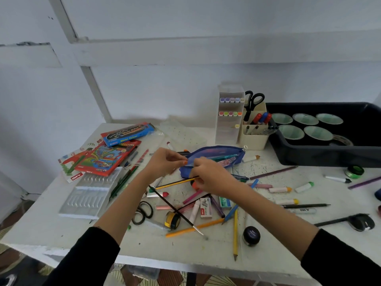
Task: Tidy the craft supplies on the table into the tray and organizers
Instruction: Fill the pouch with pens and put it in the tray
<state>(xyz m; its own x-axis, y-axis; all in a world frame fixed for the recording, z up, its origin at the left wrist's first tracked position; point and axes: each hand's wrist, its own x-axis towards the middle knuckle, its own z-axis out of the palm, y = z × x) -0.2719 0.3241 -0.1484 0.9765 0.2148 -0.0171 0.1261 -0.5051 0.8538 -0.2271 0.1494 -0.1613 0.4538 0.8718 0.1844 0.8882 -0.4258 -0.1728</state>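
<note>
Nearest the worktop edge, a yellow pencil is lying beside a small black jar. Just beyond them a thin paintbrush is slanting across loose pens, with a staples box and black scissors lying to either side. Above this scatter the two hands are meeting at the near end of a blue pouch, which is lying on its side in the middle of the worktop with pens showing inside. The left hand is pinching the pouch's edge, its fingers curled. The right hand is gripping a yellow-and-black pencil in curled fingers beside the opening; whether it is touching the pouch too I cannot tell. Farther back, a clear marker organizer and a cream pen holder are standing side by side, just beside the black tray that is holding green-lined cups.
</note>
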